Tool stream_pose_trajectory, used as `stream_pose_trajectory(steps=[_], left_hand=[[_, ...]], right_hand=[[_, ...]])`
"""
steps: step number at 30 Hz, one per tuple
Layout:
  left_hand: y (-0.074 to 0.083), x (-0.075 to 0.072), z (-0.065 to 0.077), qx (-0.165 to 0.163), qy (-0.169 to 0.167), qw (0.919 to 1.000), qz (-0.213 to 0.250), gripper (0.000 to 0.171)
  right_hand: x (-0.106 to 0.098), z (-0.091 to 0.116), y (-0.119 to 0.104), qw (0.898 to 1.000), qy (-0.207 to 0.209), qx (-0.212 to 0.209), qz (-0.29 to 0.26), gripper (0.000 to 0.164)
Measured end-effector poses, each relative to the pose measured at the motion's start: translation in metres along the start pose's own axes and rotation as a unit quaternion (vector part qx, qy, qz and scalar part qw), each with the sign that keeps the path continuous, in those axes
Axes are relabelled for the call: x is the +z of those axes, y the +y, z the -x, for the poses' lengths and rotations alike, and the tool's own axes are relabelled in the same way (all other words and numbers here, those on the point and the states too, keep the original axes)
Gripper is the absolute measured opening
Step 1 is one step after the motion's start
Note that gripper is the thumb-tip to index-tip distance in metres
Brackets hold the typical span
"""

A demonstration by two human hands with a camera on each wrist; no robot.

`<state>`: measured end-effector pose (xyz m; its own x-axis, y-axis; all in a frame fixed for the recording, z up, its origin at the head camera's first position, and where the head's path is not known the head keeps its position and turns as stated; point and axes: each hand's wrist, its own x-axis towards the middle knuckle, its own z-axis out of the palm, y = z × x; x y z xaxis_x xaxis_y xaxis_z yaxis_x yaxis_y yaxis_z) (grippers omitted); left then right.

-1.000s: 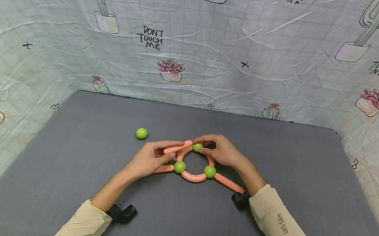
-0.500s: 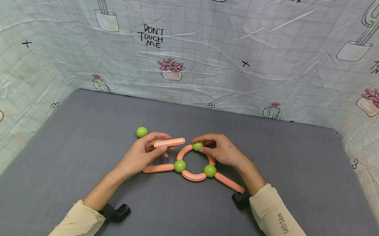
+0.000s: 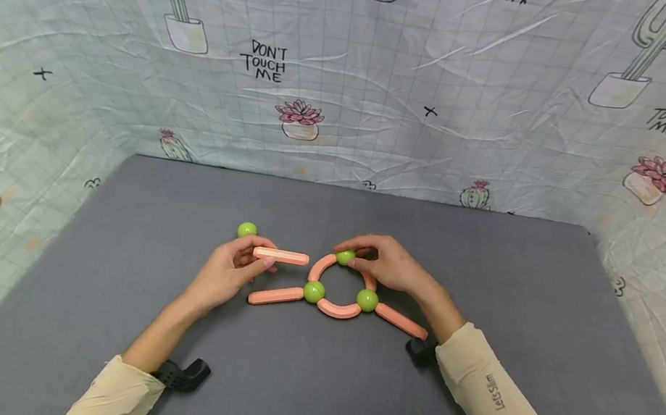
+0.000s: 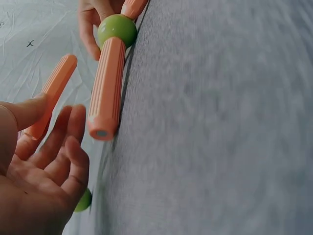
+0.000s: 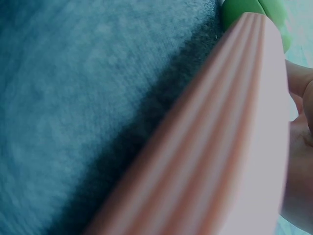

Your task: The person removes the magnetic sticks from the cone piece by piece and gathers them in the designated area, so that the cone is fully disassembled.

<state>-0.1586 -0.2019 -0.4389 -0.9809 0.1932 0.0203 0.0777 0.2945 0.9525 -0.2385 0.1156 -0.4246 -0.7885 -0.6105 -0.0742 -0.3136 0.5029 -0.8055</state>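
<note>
My left hand [image 3: 226,269] pinches a straight orange magnetic rod [image 3: 281,256] between thumb and fingers, left of a ring on the grey table. Three green balls and curved orange rods make up the ring; a curved rod [image 3: 338,310] forms its near side. My right hand [image 3: 388,262] pinches the ring's far ball [image 3: 345,257] between thumb and fingers. From the left ball [image 3: 314,292] a straight rod [image 3: 275,295] reaches out to the left, its end face showing a grey disc in the left wrist view. Another straight rod [image 3: 401,321] extends from the right ball [image 3: 367,300].
A loose green ball [image 3: 247,230] sits just beyond my left fingers. Black wrist cameras are strapped to both wrists, the right one [image 3: 420,351] close to the right straight rod's end. A printed cloth [image 3: 354,79] rises behind the grey table [image 3: 302,393].
My left hand has drawn back leftward from the ring with the straight rod, which has turned from slanted to nearly level. My right hand stays on the far ball.
</note>
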Motion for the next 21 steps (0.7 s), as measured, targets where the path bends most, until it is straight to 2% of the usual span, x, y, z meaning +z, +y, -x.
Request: stream_pose_trajectory(steps=[6,12,21], left_hand=[[-0.002,-0.008,0.003,0.003,0.018,0.999,-0.04,0.028],[-0.004,-0.015,0.003,-0.013,0.034,0.9975,-0.061,0.03],[-0.01,-0.028,0.004,-0.031,0.035,0.9952,-0.086,0.033]], right_hand=[[0.001,-0.001,-0.002,1.0,0.001,0.005,-0.002,0.036],[0.001,-0.001,-0.002,1.0,0.005,0.006,0.002,0.04],[0.001,-0.001,0.0,1.0,0.004,0.012,-0.001,0.038]])
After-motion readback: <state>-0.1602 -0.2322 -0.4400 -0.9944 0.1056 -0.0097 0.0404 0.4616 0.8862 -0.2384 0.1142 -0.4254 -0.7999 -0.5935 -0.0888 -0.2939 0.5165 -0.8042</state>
